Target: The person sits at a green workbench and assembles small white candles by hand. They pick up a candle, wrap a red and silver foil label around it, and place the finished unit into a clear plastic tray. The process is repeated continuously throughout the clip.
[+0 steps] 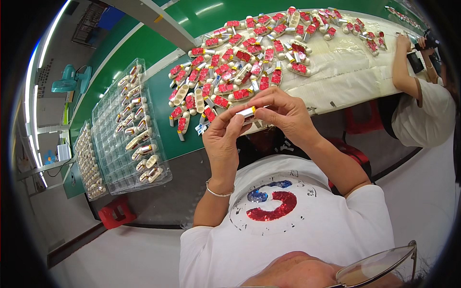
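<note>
Between my two hands is a small silver battery-like block with a yellow end [248, 113], held just in front of the near edge of the table. My left hand [223, 130] pinches its left part between thumb and fingers. The thumb and fingers of my right hand [284, 114] close on the yellow end. My fingers hide the underside of the block and whatever may be joined to it. Just beyond my hands lies a wide pile of cream oblong shells [199, 100], many with red pads [223, 101] and silver blocks on them.
Left of the pile, a clear plastic tray [108, 139] holds several assembled pieces in its right-hand rows. A second, filled tray [89, 163] lies farther left. A metal post [161, 24] rises behind. A red stool [116, 212] stands below; another person's arm [404, 67] is at right.
</note>
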A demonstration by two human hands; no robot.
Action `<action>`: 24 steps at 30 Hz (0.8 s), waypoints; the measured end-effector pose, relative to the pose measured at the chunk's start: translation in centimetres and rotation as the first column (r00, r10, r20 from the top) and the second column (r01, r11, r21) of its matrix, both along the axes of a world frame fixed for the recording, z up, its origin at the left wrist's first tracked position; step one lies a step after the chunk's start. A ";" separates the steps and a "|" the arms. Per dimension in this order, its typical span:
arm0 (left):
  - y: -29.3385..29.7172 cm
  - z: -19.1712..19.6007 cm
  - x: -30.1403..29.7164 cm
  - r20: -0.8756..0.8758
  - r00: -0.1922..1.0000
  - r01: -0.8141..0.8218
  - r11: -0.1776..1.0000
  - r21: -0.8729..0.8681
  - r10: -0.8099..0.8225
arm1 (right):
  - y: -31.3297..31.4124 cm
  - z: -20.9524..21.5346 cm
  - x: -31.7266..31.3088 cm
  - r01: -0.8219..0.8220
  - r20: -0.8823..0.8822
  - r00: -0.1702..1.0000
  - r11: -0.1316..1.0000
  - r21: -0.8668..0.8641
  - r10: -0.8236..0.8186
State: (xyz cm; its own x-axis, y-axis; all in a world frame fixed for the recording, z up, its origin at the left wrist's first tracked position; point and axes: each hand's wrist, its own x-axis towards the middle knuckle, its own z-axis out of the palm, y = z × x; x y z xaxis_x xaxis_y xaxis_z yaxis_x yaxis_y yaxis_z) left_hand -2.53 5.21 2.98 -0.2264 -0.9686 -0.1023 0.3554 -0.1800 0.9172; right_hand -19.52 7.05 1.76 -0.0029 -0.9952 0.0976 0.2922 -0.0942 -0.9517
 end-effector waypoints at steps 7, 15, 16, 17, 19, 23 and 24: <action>0.0 0.2 0.0 0.122 0.992 -0.006 0.983 -0.184 0.029 | 0.1 0.3 0.0 -0.010 0.056 0.998 1.000 -0.002 0.010; -1.1 1.2 0.6 0.122 0.993 0.018 0.990 -0.141 -0.001 | -0.7 2.5 -0.3 0.024 -0.412 0.897 0.949 -0.313 -0.159; -1.1 0.8 0.6 0.104 0.995 0.011 0.989 -0.147 0.005 | -0.6 2.5 -0.1 0.054 -0.429 0.881 0.943 -0.330 -0.201; -1.1 0.6 0.5 0.087 0.996 0.003 0.988 -0.153 0.010 | -0.6 2.4 0.1 0.084 -0.445 0.862 0.934 -0.346 -0.242; -1.2 0.6 0.3 0.108 0.994 0.000 0.981 -0.193 0.021 | -0.7 2.4 0.4 0.129 -0.466 0.828 0.914 -0.384 -0.312; -1.3 0.6 0.3 0.122 0.992 0.005 0.955 -0.296 0.033 | -1.0 2.4 0.7 0.161 -0.489 0.780 0.880 -0.447 -0.392; -1.3 0.6 0.2 0.119 0.992 -0.003 0.952 -0.306 0.042 | -1.0 2.4 0.8 0.162 -0.494 0.771 0.874 -0.459 -0.402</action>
State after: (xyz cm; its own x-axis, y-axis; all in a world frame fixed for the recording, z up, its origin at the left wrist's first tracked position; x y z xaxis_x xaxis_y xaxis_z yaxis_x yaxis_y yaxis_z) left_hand -2.30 3.93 3.54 -0.2084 -0.9626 0.1728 0.2371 0.1216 0.9638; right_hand -18.75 6.07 4.19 -0.1031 -0.8415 0.5303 -0.3761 -0.4606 -0.8040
